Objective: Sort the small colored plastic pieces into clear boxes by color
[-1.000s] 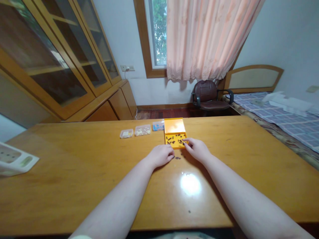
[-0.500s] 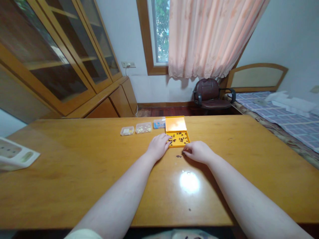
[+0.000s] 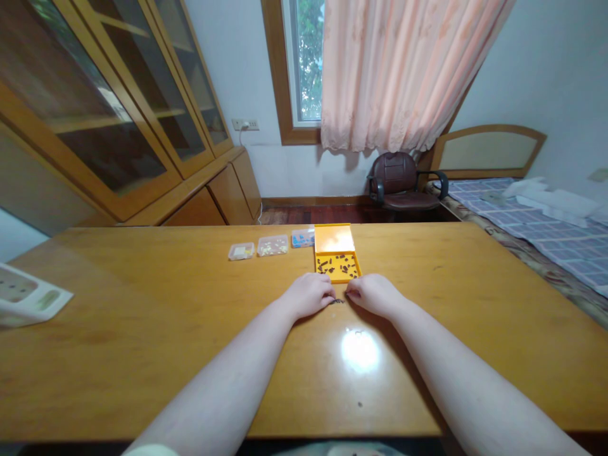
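Observation:
On the table in front of me lies a short cluster of small dark brown pieces [image 3: 338, 301], too small to name exactly. My left hand [image 3: 310, 295] is closed, its fingertips pinching at the left end of the cluster. Just right of it, my right hand [image 3: 376, 294] is closed in a pinch, with a dark speck showing at its fingertips. Beyond both hands an open yellow box [image 3: 334, 238] has its lid tilted back. Many loose dark brown pieces [image 3: 345, 268] are scattered in its base.
Left of the box are clear plastic cases, one with blue pieces [image 3: 303, 239], one with pale pieces [image 3: 273, 246], and a smaller case [image 3: 241, 251]. A white power strip [image 3: 28, 294] is at the far left. One dark bit [image 3: 360, 404] lies near the front edge.
My left hand has come out of the yellow box toward me, down to the small pieces on the table. My right hand stays almost in place, still pinched.

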The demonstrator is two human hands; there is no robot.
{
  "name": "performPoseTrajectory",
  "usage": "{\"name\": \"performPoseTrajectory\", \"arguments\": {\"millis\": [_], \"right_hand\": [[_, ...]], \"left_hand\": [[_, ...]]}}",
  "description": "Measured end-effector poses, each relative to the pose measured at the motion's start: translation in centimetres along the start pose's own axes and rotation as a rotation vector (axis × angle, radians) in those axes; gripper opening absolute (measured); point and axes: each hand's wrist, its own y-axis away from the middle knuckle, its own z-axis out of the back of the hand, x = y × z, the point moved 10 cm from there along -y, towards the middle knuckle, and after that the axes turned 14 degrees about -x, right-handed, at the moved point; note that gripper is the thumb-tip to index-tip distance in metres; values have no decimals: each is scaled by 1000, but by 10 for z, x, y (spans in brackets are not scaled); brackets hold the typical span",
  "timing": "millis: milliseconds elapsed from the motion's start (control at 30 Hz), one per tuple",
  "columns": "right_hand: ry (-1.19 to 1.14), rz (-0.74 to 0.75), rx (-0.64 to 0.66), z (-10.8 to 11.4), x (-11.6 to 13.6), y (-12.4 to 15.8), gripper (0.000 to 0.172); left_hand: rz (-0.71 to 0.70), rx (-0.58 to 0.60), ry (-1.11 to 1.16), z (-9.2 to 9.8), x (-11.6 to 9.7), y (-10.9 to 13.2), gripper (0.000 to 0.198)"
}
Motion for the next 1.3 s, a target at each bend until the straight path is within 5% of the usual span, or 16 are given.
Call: {"name": "performPoseTrajectory", "arguments": {"millis": [133,367,433,600,733,1167,1300], "right_hand": [[-27,3,-35,0,-1,0,23],[-169,-207,-368,22,-33,0,28],[-193,-227,-324,20,-35,0,31],[-302,10,-34,6,1,2,20],[-276,102,35,3,14,5,22],[-107,126,-5,2,17,3,24],[-212,29,-148,8,-1,-1,23]], "left_hand": [[15,-1,10,0,1,1,17],[19,12,70,-1,-1,2,17],[18,10,67,-1,-1,2,17],[12,-10,6,-1,1,1,15],[-4,-21,-21,0,1,1,15],[11,-8,28,0,-1,3,20],[15,26,69,-5,-2,5,22]]}}
